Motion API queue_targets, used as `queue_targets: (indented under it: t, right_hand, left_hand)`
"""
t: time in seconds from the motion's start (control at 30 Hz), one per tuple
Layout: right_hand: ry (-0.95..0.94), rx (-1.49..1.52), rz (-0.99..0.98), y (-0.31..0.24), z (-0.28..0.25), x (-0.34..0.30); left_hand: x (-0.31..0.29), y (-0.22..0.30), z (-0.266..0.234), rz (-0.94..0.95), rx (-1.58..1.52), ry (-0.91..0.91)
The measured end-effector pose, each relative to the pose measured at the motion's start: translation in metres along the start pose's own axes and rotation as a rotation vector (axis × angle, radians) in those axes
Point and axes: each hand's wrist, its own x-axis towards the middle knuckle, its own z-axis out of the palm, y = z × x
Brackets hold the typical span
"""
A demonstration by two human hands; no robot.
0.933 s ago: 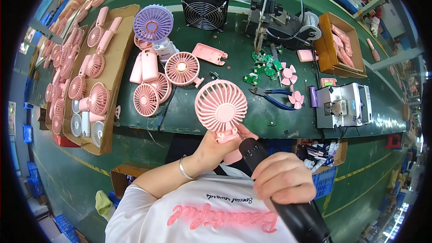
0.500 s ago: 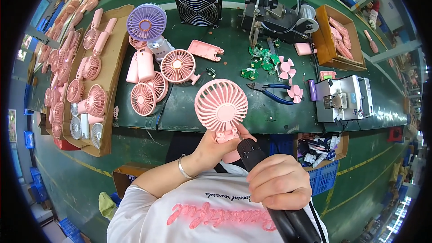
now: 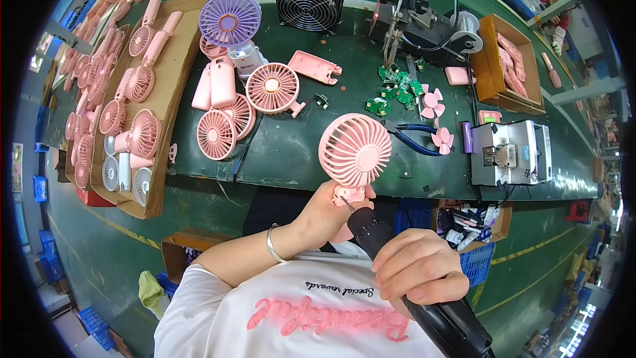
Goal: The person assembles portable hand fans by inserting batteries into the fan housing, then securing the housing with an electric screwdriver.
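My left hand [image 3: 324,215] is closed round the neck and handle of a pink handheld fan [image 3: 356,150], holding its round grille upright and tilted to the right. In my right hand [image 3: 421,268] is a black electric screwdriver [image 3: 371,229], gripped round its body. Its thin bit points up-left and reaches the hinge part at the base of the fan's head. Whether the bit sits in a screw is too small to tell. Most of the fan's handle is hidden behind my left hand and the screwdriver.
On the green bench [image 3: 278,166] lie blue-handled pliers [image 3: 421,139], green circuit boards [image 3: 396,86], pink fan blades [image 3: 432,103] and a purple battery cell [image 3: 467,137]. A purple fan [image 3: 230,20] stands at the back left. A cardboard tray [image 3: 169,86] of fans and a soldering machine [image 3: 417,20] flank the area.
The fan in my left hand has shifted right and turned, its grille now leaning right. The screwdriver has moved slightly right and down with my right hand. The whole view has shifted a little.
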Motion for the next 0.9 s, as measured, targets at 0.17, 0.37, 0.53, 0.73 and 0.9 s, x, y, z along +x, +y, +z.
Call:
queue_targets:
  t: [0.17,0.37,0.53,0.73,0.9]
  right_hand:
    - [-0.082,0.018,0.032,0.002,-0.007,0.005]
    - [-0.072,0.056,0.057,-0.003,-0.01,0.006]
    - [-0.07,-0.014,0.072,-0.002,-0.017,0.011]
    - [0.971,-0.157,-0.085,-0.016,-0.076,0.022]
    - [1.138,-0.41,0.111,0.027,-0.157,-0.047]
  left_hand:
    - [-0.002,0.006,-0.001,-0.057,0.066,0.015]
    - [0.0,-0.005,-0.008,-0.002,0.145,-0.046]
    - [-0.003,-0.002,-0.001,-0.096,0.035,-0.033]
    - [-0.002,-0.003,-0.01,0.11,0.172,-0.19]
    - [-0.004,0.0,-0.011,0.199,0.231,-0.199]
